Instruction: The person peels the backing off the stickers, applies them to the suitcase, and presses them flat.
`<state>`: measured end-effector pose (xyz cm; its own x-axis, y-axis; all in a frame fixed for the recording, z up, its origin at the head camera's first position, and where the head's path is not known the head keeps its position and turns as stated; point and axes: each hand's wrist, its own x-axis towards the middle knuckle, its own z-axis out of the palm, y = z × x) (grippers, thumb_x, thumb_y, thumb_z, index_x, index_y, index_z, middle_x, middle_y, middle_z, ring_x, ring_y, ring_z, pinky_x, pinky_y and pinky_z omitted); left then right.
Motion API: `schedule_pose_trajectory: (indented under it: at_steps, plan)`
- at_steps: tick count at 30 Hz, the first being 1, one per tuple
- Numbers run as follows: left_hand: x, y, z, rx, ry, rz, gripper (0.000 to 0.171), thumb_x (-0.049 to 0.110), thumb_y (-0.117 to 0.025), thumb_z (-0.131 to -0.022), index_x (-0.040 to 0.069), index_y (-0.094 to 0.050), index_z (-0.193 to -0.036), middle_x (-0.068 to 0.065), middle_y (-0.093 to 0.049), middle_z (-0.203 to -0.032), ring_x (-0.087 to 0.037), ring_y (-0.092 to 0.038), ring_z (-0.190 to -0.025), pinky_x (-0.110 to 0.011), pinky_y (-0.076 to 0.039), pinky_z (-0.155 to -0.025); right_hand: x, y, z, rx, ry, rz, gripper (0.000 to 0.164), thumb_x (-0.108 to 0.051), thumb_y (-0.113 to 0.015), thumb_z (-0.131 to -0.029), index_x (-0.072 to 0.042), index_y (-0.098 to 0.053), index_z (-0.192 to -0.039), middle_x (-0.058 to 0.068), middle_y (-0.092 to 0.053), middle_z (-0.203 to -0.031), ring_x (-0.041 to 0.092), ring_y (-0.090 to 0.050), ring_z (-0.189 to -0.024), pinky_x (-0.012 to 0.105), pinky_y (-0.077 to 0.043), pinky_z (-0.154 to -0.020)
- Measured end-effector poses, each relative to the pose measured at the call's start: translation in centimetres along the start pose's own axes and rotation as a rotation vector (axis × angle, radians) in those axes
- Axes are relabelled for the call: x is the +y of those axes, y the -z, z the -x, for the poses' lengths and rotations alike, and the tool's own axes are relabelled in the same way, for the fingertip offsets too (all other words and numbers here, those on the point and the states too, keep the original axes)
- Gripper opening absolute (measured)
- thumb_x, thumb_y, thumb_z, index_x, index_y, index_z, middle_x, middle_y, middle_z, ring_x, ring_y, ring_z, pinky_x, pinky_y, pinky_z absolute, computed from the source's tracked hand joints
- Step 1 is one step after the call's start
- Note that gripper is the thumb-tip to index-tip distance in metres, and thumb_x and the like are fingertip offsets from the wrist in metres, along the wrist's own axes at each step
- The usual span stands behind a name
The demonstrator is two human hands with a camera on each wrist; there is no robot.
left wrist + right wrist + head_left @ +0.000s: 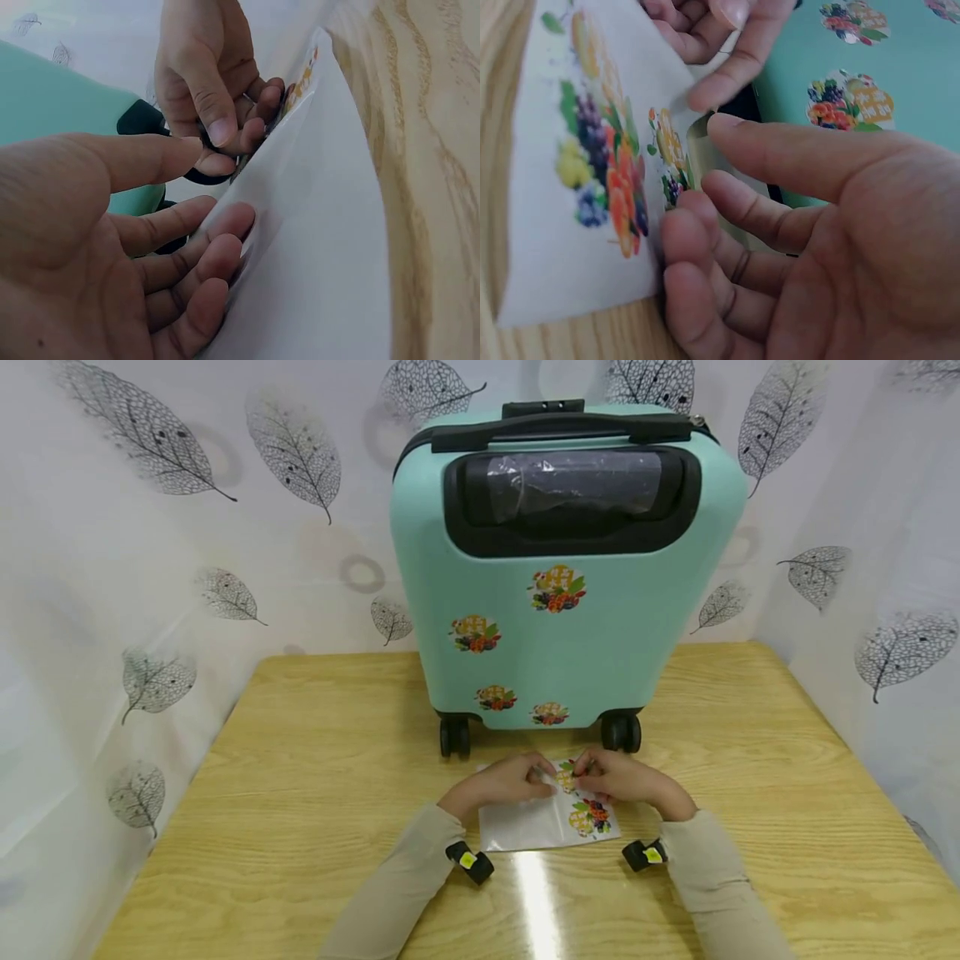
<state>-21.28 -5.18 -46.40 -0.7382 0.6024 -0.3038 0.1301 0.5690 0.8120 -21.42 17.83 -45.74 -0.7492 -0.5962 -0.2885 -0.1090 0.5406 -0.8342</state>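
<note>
A white sticker sheet [517,822] with colourful fruit stickers [590,817] lies on the table. My left hand [513,779] is over its upper middle; in the left wrist view its bent fingers [217,259] touch the sheet, with the thumb apart from them. My right hand [618,777] is at the upper right, beside another fruit sticker [671,154]. In the right wrist view its fingertips touch the sheet near that sticker, and a gap shows between thumb and forefinger. Behind the sheet stands a mint-green suitcase [600,643] bearing several similar stickers.
The suitcase stands upright on black wheels [621,732] on a wooden table [315,793]. Leaf-patterned white cloth [300,552] hangs behind and at both sides. Each wrist wears a small black camera [470,862].
</note>
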Motion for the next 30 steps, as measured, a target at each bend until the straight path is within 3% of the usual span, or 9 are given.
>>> schedule_pose_trajectory:
  at_steps: [6, 16, 24, 30]
  plan:
    - [-0.1, -0.4, -0.2, 0.014, -0.010, 0.022, 0.029, 0.026, -0.062, -0.095, 0.010, -0.058, -0.118, -0.004, -0.065, -0.095, -0.009, -0.057, -0.080, -0.023, -0.046, -0.068, 0.0, -0.5, -0.3, 0.006, 0.010, -0.001, 0.022, -0.012, -0.058, -0.095, 0.007, -0.052, -0.106, 0.003, -0.054, -0.067, 0.010, -0.047, -0.055, 0.023, -0.041, -0.050]
    - [-0.2, -1.2, -0.6, 0.093, 0.031, 0.068, 0.012, 0.016, -0.064, -0.093, 0.012, -0.059, -0.102, 0.001, -0.059, -0.077, -0.009, -0.051, -0.065, -0.021, -0.040, -0.057, 0.0, -0.8, -0.4, 0.012, 0.037, 0.001, 0.017, -0.009, -0.059, -0.095, 0.006, -0.054, -0.101, 0.002, -0.053, -0.066, 0.008, -0.047, -0.052, 0.021, -0.041, -0.047]
    - [0.0, -1.3, -0.6, 0.141, 0.048, 0.054, 0.011, 0.013, -0.065, -0.091, 0.010, -0.057, -0.099, 0.000, -0.061, -0.074, -0.010, -0.048, -0.062, -0.022, -0.037, -0.055, -0.4, -0.8, -0.4, 0.005, 0.043, -0.005, 0.016, -0.009, -0.058, -0.094, 0.006, -0.054, -0.099, 0.001, -0.052, -0.066, 0.008, -0.047, -0.052, 0.021, -0.041, -0.048]
    - [-0.1, -1.2, -0.6, 0.138, 0.038, 0.070, 0.013, 0.009, -0.064, -0.090, 0.008, -0.057, -0.101, 0.002, -0.058, -0.068, -0.008, -0.045, -0.059, -0.021, -0.035, -0.054, -0.4, -0.7, -0.3, -0.009, 0.044, -0.009, 0.015, -0.008, -0.058, -0.095, 0.005, -0.053, -0.099, 0.002, -0.053, -0.067, 0.009, -0.047, -0.053, 0.021, -0.041, -0.048]
